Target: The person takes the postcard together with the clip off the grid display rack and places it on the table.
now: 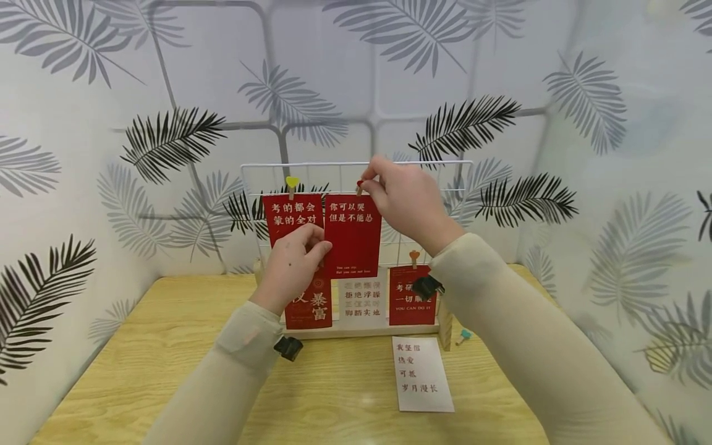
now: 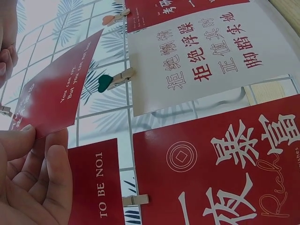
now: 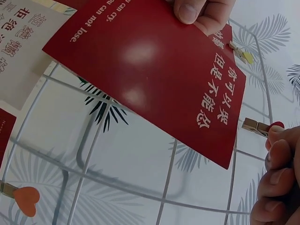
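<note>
Sleeves fill the foreground. Left hand (image 1: 292, 262) pinches the red card's (image 1: 353, 236) lower corner against the wire grid (image 1: 445, 164); right hand (image 1: 406, 204) pinches a red-tipped clip (image 3: 258, 126) at its top edge, fingertips cut off in the wrist view. Both arms partly hide the lower cards.

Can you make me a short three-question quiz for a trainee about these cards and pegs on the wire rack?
1. True or false: the left hand pinches the edge of the red card.
2. What does the right hand pinch at the top of the wire rack?
A) a peg with a red tip
B) a pen
C) the white card
3. Fill in: the loose white card lies flat on the ______ in front of the rack.

Key
1. True.
2. A: the red-tipped peg, close to the red card's top corner.
3. Table.
</note>
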Available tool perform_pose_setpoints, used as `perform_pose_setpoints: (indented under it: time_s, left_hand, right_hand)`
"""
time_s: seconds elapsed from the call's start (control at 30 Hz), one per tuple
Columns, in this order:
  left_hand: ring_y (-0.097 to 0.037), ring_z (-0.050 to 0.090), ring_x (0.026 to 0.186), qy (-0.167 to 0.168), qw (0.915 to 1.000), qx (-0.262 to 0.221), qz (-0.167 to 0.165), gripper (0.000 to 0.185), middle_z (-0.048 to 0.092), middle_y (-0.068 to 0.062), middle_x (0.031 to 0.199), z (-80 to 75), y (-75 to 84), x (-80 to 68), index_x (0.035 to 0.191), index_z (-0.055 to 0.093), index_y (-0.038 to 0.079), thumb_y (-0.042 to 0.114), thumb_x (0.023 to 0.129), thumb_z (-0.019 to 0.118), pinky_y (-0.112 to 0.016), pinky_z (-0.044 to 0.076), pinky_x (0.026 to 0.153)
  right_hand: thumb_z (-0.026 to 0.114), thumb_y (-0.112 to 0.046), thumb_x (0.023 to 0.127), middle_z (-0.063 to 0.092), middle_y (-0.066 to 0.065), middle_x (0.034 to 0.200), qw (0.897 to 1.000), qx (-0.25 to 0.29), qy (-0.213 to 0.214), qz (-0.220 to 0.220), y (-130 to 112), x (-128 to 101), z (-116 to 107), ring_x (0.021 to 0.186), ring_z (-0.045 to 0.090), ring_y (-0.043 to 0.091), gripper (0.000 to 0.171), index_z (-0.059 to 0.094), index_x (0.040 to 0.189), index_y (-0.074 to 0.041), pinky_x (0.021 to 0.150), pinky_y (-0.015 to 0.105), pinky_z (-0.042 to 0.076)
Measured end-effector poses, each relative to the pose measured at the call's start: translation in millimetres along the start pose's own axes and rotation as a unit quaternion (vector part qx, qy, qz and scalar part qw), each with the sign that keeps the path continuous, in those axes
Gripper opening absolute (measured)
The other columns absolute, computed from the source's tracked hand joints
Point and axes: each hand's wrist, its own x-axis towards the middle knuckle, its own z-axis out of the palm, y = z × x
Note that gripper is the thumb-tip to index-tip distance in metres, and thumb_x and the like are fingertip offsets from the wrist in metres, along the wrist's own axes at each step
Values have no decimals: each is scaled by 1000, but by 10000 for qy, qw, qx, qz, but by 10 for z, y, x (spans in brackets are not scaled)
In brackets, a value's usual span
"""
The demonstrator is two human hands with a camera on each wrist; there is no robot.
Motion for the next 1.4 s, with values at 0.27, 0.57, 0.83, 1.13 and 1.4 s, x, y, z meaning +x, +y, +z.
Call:
perform_pose_setpoints:
  time_s: [0.27, 0.57, 0.83, 1.13, 1.4]
  left_hand:
    - [-20, 60, 73, 3, 9999, -63, 131, 9, 64, -2, 84, 11, -24, -29, 106, 62, 15, 22, 101, 65, -36, 52, 66]
    - [-20, 61, 74, -15, 9999, -83, 116, 10, 64, -2, 85, 3, -45, -64, 108, 62, 15, 22, 101, 65, -36, 52, 67]
    - [-20, 62, 73, -36, 9998, -147, 104, 11, 64, -2, 86, 18, -39, -117, 109, 62, 15, 21, 100, 66, -36, 53, 67]
    - [-31, 66, 71, -210, 9987, -471, -7, 12, 63, -5, 87, 23, -83, -148, 111, 61, 14, 20, 101, 65, -37, 56, 63]
    - [-25, 64, 70, -185, 9996, -204, 46, 13, 64, -2, 84, 20, -107, -181, 111, 62, 16, 23, 101, 65, -37, 53, 60]
  right_hand:
    - [60, -24, 103, 62, -1, 67, 10000, -23, 20, 31, 51, -54, -5, 56, 52, 18, 12, 66, 110, -17, 52, 33, 43]
    - [59, -23, 103, 68, -1, 74, 9999, 72, 7, 89, 88, -123, -18, 57, 54, 17, 14, 67, 111, -15, 53, 32, 44]
    - [62, -23, 102, 56, -1, 64, 9995, 228, -29, 219, 149, -204, -9, 56, 49, 18, 10, 67, 108, -17, 52, 33, 39]
    - [61, -24, 101, 51, 1, 61, 9988, 399, -49, 282, 217, -284, -15, 52, 44, 20, 10, 67, 107, -17, 52, 35, 35]
    - [61, -24, 101, 51, 0, 61, 9984, 520, -3, 234, 247, -359, -18, 50, 46, 19, 12, 67, 106, -14, 51, 35, 39]
